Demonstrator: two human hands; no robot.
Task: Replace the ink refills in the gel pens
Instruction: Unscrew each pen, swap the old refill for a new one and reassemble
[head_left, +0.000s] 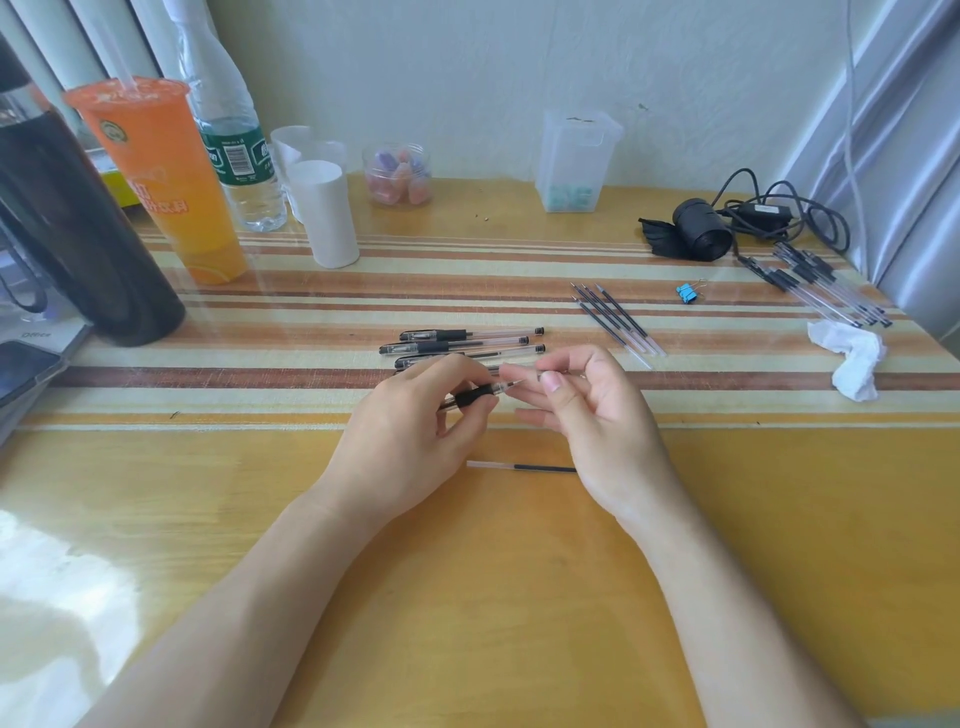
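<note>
**While pinched at both ends: gel pen (475, 394) mid-swap**

Grips the black rubber sleeve in the curled left hand (410, 421), apparently to stop the barrel turning just above the table (467, 571). Nips the clear nose end between thumb and forefinger of the right hand (592, 410), other fingers loosely spread; unclear whether screwing on or off. Has a loose refill (519, 468) lying just below, well apart from the spare refills (615, 322), likely to avoid mix-ups.

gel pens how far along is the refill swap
Seemingly done: one refill lies loose, capped pens line up beyond it. In hand: left hand grips a pen at its black grip, right hand pinches its tip end. Left: spare refills and the far-right pen pile.
</note>
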